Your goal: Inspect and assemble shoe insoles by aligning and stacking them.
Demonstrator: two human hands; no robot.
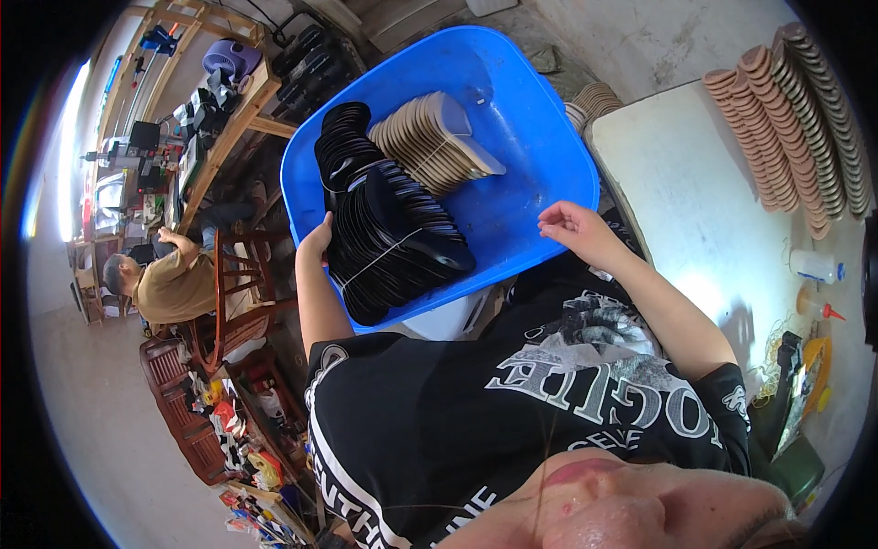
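A blue plastic tub [512, 265] lies in front of me, tilted. In its left part is a tied bundle of thin black sole-shaped pieces [393, 220], with a smaller black stack [345, 137] at its far end. My left hand [316, 240] is closed against the left side of the black bundle, its fingers mostly hidden behind it. The bundle's near end overlaps the tub's rim. Beyond it rests a banded stack of beige sole-shaped pieces [425, 142]. Over the tub's right rim, my right hand [574, 229] holds nothing, its fingers loosely bent and apart.
A white table [672, 165] on the right bears several rows of tan sole-shaped pieces [754, 128] and bottles [817, 266]. At far left a person [174, 288] sits by a wooden workbench [229, 133]. Cluttered wooden furniture [178, 403] stands at lower left.
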